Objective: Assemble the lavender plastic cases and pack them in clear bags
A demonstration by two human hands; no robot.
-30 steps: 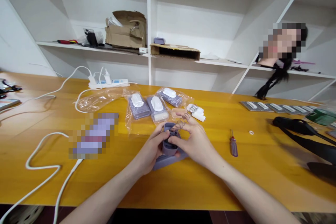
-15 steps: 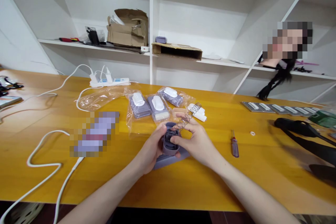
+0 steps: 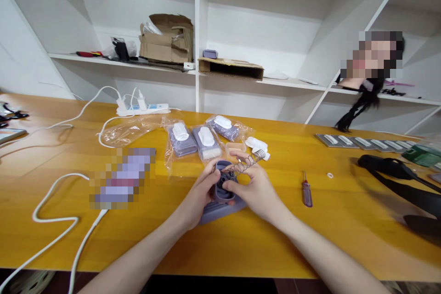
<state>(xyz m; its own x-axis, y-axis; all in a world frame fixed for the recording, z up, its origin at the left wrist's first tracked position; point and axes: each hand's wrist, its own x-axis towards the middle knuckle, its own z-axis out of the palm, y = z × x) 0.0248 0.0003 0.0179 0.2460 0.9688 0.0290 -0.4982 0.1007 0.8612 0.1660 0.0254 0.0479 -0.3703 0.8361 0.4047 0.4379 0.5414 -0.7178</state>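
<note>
Between my hands stands a grey-purple plastic housing (image 3: 222,188) with an open, ribbed end, on a flat base of the same colour (image 3: 220,213). My left hand (image 3: 196,195) wraps its left side and grips it. My right hand (image 3: 257,190) sits at its right, with the thumb at the opening. A thin metal coil spring (image 3: 246,163) runs from that opening up to the right, past my right fingers. The spring's lower end is hidden by my fingers.
Just beyond my hands lie several purple-and-white parts in clear plastic bags (image 3: 205,142) and loose white parts (image 3: 258,148). A red-handled screwdriver (image 3: 306,190) lies to the right. White cables and a power strip (image 3: 143,110) lie on the left of the wooden table.
The spring has swung lower and now lies flatter, pointing more to the right. My hands have closed in slightly around the housing.
</note>
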